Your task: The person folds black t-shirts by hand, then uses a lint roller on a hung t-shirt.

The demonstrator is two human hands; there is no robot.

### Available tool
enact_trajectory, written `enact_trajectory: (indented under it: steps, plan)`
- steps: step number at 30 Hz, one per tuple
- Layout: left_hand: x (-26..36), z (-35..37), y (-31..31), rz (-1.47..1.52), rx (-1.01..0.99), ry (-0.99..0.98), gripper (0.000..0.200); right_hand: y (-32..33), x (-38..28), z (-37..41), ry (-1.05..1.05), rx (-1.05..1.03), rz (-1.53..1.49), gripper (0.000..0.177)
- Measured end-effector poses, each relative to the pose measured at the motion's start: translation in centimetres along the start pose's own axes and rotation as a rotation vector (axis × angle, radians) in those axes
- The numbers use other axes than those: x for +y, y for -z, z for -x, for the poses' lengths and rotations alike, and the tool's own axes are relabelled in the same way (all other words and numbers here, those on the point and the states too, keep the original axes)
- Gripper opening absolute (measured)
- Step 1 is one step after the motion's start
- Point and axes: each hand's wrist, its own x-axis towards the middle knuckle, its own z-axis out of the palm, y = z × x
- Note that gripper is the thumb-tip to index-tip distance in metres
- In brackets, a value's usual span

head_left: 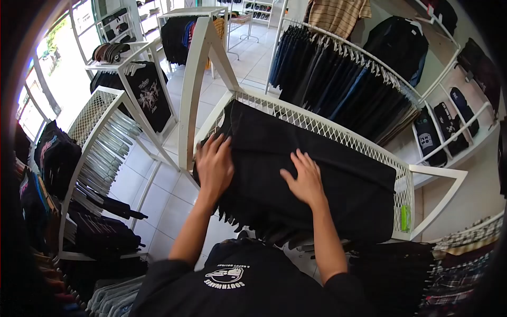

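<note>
A black garment (338, 179) lies spread over the white mesh top of a rack (317, 126). On its left end rests my left hand (215, 162), fingers apart and slightly blurred, near the garment's edge. My right hand (304, 178) is at the middle of the cloth, palm down, with thumb and fingers spread. Neither hand grips anything that shows. A small bright green object (405, 218) is on the mesh at the rack's right end. Beneath the rack's near edge, dark hanging clothes show in part.
Dark trousers (327, 79) hang on a curved rail beyond the rack. At the left stands a mesh-topped rack (97, 105) with clear hangers (108, 153). A white upright frame (194, 95) rises beside my left hand. Plaid clothes (465, 264) hang at the lower right.
</note>
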Motion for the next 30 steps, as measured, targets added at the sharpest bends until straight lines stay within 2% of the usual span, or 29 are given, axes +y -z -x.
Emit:
enact_trajectory:
  steps: [2, 3, 5, 6, 8, 9, 11, 12, 13, 14, 15, 16, 17, 18, 20, 22, 23, 25, 26, 27, 29, 30]
  plan:
    - [0.2, 4.9, 1.7, 0.04, 0.208, 0.126, 0.032, 0.3, -0.1, 4.6, 0.007, 0.056, -0.018, 0.058]
    - [0.2, 5.9, 1.5, 0.036, 0.201, 0.119, 0.032, 0.2, -0.2, 6.6, 0.016, 0.114, -0.024, 0.054]
    - [0.2, 8.8, 0.2, 0.059, 0.57, 0.367, 0.029, -0.1, -0.3, 10.5, 0.02, 0.15, -0.033, 0.051]
    - [-0.2, 10.3, -0.6, 0.051, 0.57, 0.369, 0.029, -0.2, -0.3, 11.6, 0.049, 0.206, -0.023, 0.048]
    - [-1.6, 13.2, -2.6, 0.834, 0.38, 0.965, 0.034, -0.5, -0.2, 13.4, 0.092, 0.282, -0.002, 0.046]
    - [-2.7, 14.7, -3.5, 0.827, 0.384, 0.966, 0.034, -0.7, -0.1, 13.8, 0.095, 0.278, -0.007, 0.046]
    - [-4.1, 17.8, -4.2, 0.969, 0.124, 0.839, 0.04, -0.9, 0.2, 15.0, 0.137, 0.296, 0.056, 0.055]
    - [-3.4, 18.6, -3.0, 1.141, 0.001, 0.959, 0.038, -0.8, 0.3, 15.6, 0.129, 0.288, 0.053, 0.055]
    - [-2.8, 19.7, -2.2, 1.133, -0.009, 0.965, 0.038, -0.7, 0.3, 16.0, 0.139, 0.275, 0.082, 0.063]
    - [-2.4, 21.0, -1.3, 1.064, -0.262, 0.934, 0.036, -0.7, 0.3, 16.4, 0.15, 0.263, 0.11, 0.072]
    - [-1.8, 21.7, -0.1, 0.985, -0.507, 0.896, 0.035, -0.9, 0.4, 16.7, 0.146, 0.257, 0.101, 0.072]
    - [-0.2, 22.0, 1.9, 0.992, -0.642, 0.983, 0.031, -1.2, 0.7, 17.0, 0.156, 0.249, 0.154, 0.08]
    - [-0.5, 23.2, 2.4, 1.0, -0.778, 0.91, 0.028, -1.6, 1.0, 17.3, 0.168, 0.242, 0.209, 0.088]
    - [0.0, 24.2, 2.7, 0.976, -0.781, 0.848, 0.025, -2.4, 1.4, 17.4, 0.181, 0.271, 0.223, 0.097]
    - [1.8, 25.5, 3.3, 0.95, -0.78, 0.791, 0.024, -3.7, 2.3, 17.3, 0.195, 0.308, 0.277, 0.098]
    - [4.1, 24.9, 5.0, 1.281, -0.504, 1.022, 0.027, -3.9, 2.4, 17.2, 0.203, 0.351, 0.326, 0.099]
    - [5.2, 24.3, 6.3, 1.279, -0.499, 1.025, 0.027, -4.0, 2.5, 17.2, 0.207, 0.35, 0.323, 0.099]
    - [7.5, 22.5, 9.8, 1.709, -0.263, 0.97, 0.034, -4.1, 3.3, 17.5, 0.197, 0.402, 0.326, 0.098]
    - [7.2, 22.2, 11.0, 1.813, -0.253, 0.965, 0.035, -3.9, 3.7, 17.7, 0.19, 0.428, 0.356, 0.096]
    - [7.5, 21.4, 12.4, 1.879, -0.202, 0.927, 0.034, -3.2, 3.7, 18.1, 0.178, 0.465, 0.359, 0.075]
    - [8.0, 19.2, 15.0, 1.897, -0.185, 0.834, 0.034, -2.2, 4.9, 19.3, 0.147, 0.489, 0.378, 0.077]
    - [8.1, 18.1, 15.9, 1.935, -0.179, 0.774, 0.035, -1.8, 5.7, 19.9, 0.142, 0.568, 0.366, 0.079]
